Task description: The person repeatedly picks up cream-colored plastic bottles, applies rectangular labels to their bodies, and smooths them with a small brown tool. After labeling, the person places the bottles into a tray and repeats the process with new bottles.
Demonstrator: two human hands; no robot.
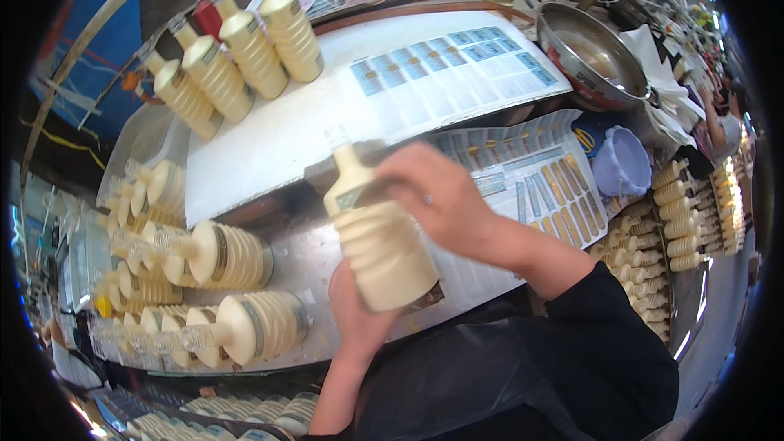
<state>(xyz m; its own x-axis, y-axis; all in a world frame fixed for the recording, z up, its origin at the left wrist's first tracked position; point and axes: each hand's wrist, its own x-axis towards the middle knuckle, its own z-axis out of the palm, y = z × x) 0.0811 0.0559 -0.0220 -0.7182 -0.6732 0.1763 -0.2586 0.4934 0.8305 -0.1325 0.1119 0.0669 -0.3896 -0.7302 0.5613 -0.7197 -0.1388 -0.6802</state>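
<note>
A cream bottle [385,255] with a ridged body and a narrow neck is tilted in front of me, its clear neck toward the far left. My left hand [356,310] is closed around its lower side, the fingers mostly hidden behind it. The bent fingers of my right hand [441,196] press on the bottle's shoulder, over a greyish label band. Motion blur hides whether a small piece is pinched there. Just right of the bottle lies a printed sheet [535,188] with gold and blue strips, partly under my right forearm.
Four similar bottles [292,33] stand on a white board [269,143] at the far left. More bottles [249,327] lie along the left of the table. A blue sticker sheet [453,57], a metal pan [592,53] and a lavender basket [622,162] are beyond. Bottle rows [682,220] fill the right.
</note>
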